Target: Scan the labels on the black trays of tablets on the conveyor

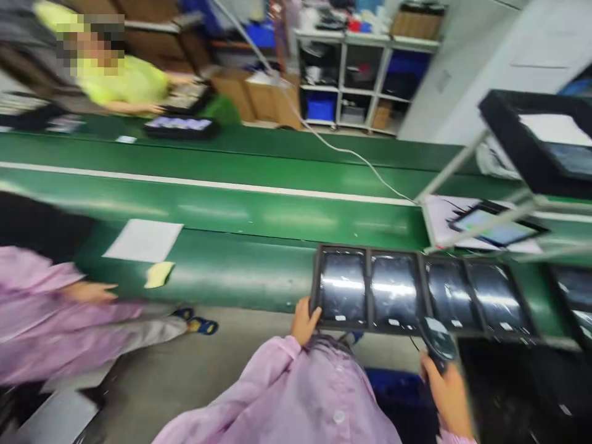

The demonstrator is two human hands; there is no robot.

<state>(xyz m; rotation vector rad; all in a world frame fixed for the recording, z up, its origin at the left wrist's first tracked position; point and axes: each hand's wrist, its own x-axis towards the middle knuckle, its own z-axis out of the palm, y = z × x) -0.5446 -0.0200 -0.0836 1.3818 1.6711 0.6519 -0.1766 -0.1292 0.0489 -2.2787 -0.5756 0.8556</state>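
whole view motion-blurred, right hand (446, 394) cut by bottom edge, its held device (438, 342) unclear

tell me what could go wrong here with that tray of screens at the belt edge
1. The black tray of glossy screens sits at the near edge of the green belt, and the left hand grips only its corner; it might tip or slide off.
2. The right hand holds a dark handheld device close to the screens; a knock could scratch one.
3. The white cable crossing the belt could snag.
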